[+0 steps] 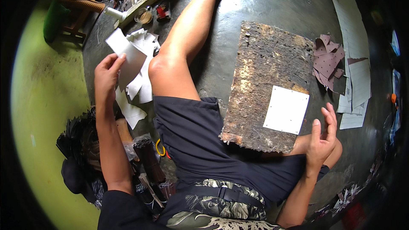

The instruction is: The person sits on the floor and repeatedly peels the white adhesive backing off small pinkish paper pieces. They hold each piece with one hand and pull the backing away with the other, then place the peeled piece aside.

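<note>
My left hand (108, 76) pinches a pale rectangular sheet (131, 58) between thumb and fingers. It is held over a loose pile of white cut pieces (145, 44) on the floor beside my knee. A rough, worn brown board (264, 68) rests over my folded leg. On its near right part lies a white square piece (286, 110) with small dark dots near its edges. Off the board's near right edge, my right hand (323, 138) hovers with its fingers apart and nothing in it.
Brownish-purple pieces with small holes (328, 61) are stacked right of the board, beside long white sheets (351, 55). A small round container (145, 17) and a wooden tray (145, 0) sit at the far left. Bundles of dark strips (149, 159) lie by my left hip.
</note>
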The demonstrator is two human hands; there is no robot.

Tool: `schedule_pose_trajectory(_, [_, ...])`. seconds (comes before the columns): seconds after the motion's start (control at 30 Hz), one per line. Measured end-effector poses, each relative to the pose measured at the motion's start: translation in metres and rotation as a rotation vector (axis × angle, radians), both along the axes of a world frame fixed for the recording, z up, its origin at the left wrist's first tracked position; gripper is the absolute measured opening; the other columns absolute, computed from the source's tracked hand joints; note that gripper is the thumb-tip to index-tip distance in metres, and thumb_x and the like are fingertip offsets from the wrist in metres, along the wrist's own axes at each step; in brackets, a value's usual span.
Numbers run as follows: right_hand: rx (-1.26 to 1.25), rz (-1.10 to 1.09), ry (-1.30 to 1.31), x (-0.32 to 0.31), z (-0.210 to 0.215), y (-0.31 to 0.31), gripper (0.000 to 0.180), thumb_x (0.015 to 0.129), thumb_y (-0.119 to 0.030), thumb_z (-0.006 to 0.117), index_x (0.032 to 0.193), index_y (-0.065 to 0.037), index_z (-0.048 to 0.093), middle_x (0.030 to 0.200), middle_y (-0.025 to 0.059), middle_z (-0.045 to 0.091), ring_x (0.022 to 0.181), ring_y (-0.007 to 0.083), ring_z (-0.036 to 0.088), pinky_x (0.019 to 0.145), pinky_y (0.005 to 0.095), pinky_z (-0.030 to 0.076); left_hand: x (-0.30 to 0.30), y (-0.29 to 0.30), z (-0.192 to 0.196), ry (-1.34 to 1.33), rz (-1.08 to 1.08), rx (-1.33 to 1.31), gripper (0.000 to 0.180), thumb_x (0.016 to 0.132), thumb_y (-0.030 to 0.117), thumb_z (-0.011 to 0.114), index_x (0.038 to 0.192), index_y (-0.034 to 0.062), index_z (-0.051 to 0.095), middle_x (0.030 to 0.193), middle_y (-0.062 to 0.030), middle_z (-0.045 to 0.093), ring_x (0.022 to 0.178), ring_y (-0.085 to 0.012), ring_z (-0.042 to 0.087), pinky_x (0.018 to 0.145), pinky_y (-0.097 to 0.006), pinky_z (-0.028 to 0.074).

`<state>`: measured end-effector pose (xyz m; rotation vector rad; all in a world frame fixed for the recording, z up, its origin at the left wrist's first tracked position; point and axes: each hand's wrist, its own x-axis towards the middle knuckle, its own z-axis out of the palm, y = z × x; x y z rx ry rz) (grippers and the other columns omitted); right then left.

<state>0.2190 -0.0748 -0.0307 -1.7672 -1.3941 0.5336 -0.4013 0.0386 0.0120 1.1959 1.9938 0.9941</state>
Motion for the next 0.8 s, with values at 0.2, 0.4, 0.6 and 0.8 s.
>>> schedule_pose_trajectory(0.2, [-0.066, 0.299, 0.911, -0.088, 0.053, 0.001, 0.06, 0.109, -0.007, 0.082, 0.161, 0.005, 0.056, 0.154, 0.0179, 0.067, 0.141, 0.0254, 0.067, 0.119, 0.0386, 0.053, 0.195, -0.058, 0.051, -0.871, -0.157, 0.034, 0.048, 0.11, 0.01, 0.076, 0.152, -0.0087, 0.064, 0.135, -0.0171, 0.077, 0.118, -0.0231, 0.079, 0.108, -0.04, 0.064])
schedule_pose_trajectory(0.4, [-0.344, 0.138, 0.928, -0.065, 0.062, 0.013, 0.024, 0.11, -0.009, 0.083, 0.13, 0.005, 0.079, 0.108, -0.0003, 0.079, 0.093, 0.0033, 0.068, 0.085, 0.0211, 0.057, 0.332, -0.098, 0.036, -1.071, -0.211, -0.447, 0.026, 0.114, 0.012, 0.077, 0.136, -0.001, 0.071, 0.113, -0.0048, 0.079, 0.093, -0.0105, 0.073, 0.077, -0.025, 0.058])
schedule_pose_trajectory(0.6, [-0.504, 0.114, 0.557, -0.021, 0.041, 0.02, 0.016, 0.107, -0.007, 0.082, 0.119, 0.003, 0.084, 0.102, 0.0025, 0.08, 0.087, 0.0064, 0.068, 0.079, 0.0259, 0.056, 0.349, -0.077, 0.051, -0.098, -1.028, -0.138, 0.028, 0.101, 0.01, 0.088, 0.127, 0.003, 0.081, 0.108, -0.011, 0.081, 0.095, -0.0223, 0.078, 0.082, -0.037, 0.061])
schedule_pose_trajectory(0.8, [-0.25, 0.149, 0.445, -0.02, 0.026, 0.025, 0.014, 0.106, -0.005, 0.082, 0.119, 0.001, 0.084, 0.105, 0.0063, 0.079, 0.089, 0.0102, 0.071, 0.081, 0.0279, 0.057, 0.399, -0.032, -0.017, 0.168, -0.944, 0.336, 0.033, 0.094, 0.012, 0.093, 0.125, 0.0104, 0.082, 0.112, -0.0078, 0.078, 0.106, -0.0317, 0.073, 0.092, -0.046, 0.053])
